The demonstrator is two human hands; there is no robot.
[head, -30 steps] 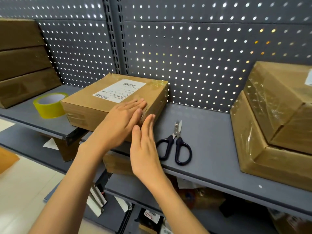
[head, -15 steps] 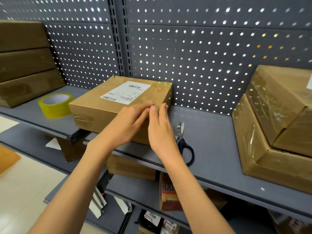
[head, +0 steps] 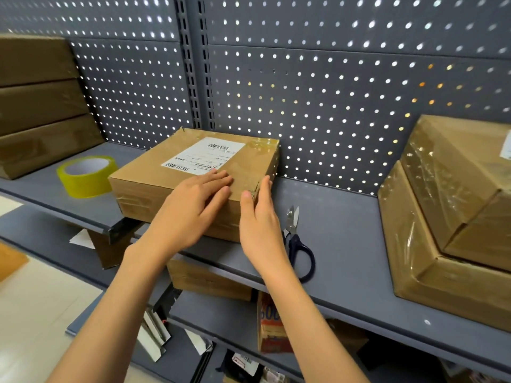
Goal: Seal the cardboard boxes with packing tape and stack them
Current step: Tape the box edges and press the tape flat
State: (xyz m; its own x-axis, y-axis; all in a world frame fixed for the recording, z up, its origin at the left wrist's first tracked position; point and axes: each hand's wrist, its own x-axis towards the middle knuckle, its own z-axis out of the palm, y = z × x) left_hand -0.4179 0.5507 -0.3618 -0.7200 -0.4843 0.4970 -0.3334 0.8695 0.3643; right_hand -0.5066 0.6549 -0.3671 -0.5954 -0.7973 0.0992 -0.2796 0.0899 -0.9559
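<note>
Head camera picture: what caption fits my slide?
Both hands press tape flat on a labelled cardboard box on a grey shelf.

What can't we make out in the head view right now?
- Scissors: one handle loop is hidden behind the right hand.
- Label on the middle box: print too small to read.
- Box's near right corner: covered by the left hand and the right hand, so the tape there can't be checked.
- Stacked boxes at right: cut off by the frame edge.
- Lower shelf items: blurred, dark.
</note>
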